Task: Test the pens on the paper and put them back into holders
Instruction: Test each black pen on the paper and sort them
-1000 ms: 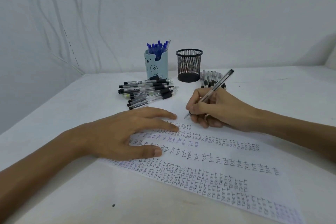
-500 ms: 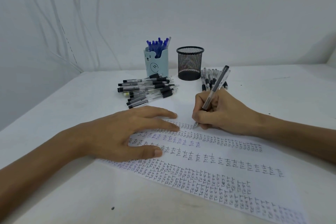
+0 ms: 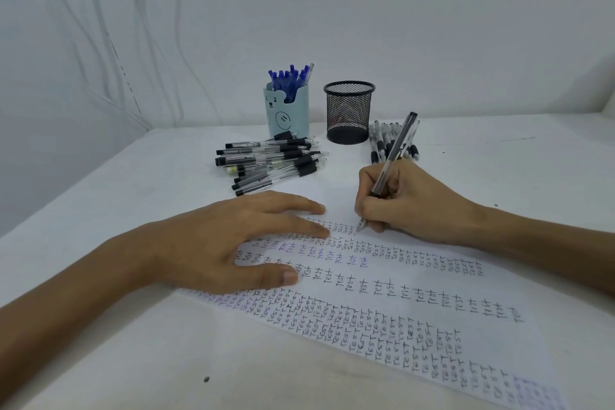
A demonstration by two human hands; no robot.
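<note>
Pinched the slim clear plastic pen low on its barrel in the right grip, with tip on the white written-over paper sheet; pressed it onto the white desk with the left grip, fingers spread flat. Judged light, stiff, slick; best held near the tip

The paper lies on the table, lower middle. Above it stand the left cup, with pens in it, and the right cup. A pen pile lies below the left cup.
</note>
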